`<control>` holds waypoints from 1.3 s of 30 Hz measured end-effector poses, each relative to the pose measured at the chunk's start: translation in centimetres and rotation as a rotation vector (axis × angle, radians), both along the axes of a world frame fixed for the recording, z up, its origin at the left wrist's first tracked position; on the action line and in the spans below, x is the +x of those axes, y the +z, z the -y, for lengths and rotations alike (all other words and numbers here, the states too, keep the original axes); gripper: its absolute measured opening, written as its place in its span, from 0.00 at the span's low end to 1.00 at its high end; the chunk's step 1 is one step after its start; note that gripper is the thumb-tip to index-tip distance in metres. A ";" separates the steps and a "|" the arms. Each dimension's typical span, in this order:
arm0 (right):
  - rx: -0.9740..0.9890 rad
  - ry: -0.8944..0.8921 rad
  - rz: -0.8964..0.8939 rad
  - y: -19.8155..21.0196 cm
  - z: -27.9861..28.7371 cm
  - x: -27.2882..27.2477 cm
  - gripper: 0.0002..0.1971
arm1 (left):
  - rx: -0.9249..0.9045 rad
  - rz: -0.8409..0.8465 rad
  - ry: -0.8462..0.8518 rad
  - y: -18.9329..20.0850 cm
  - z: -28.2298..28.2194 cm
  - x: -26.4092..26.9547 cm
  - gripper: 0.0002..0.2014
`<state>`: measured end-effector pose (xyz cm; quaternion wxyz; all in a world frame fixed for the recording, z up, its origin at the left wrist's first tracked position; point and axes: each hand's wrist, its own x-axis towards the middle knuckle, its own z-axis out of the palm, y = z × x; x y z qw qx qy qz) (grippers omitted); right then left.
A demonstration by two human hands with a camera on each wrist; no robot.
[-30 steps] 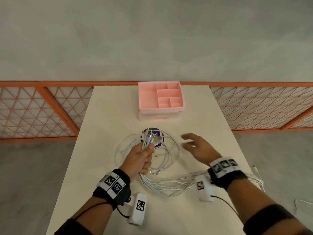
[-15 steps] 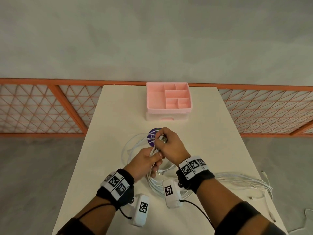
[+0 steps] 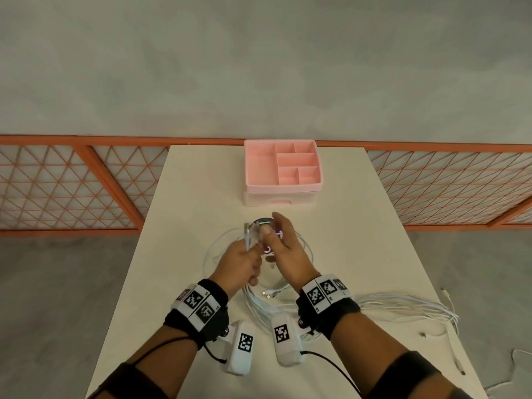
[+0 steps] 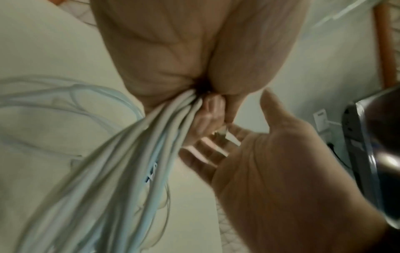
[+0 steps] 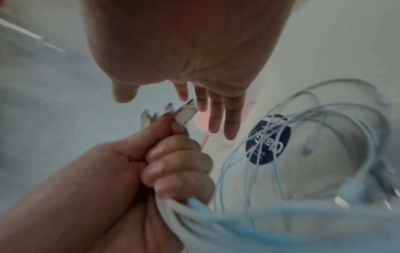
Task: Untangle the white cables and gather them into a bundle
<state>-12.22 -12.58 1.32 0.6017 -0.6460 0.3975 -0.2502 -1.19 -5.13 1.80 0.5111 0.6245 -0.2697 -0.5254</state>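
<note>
While left hand clenches cables below their plugs, right hand hovers beside, fingers straight, grasping nothing.

- A plain grey wall fills the upper half of the head view, evenly lit with no strong shadows
- An orange rail with a diamond-lattice fence runs along the foot of the wall on both sides
- A grey floor lies to the left and right
- A long cream table stretches away toward the wall, its far edge meeting the orange rail
- A pink box with open compartments stands at the far end of the table, over a paler drawer
</note>
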 end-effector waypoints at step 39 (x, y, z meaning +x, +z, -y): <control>-0.554 0.498 -0.842 -9.1 0.7 -4.3 0.12 | 0.134 -0.195 0.305 -5.3 -1.4 1.4 0.18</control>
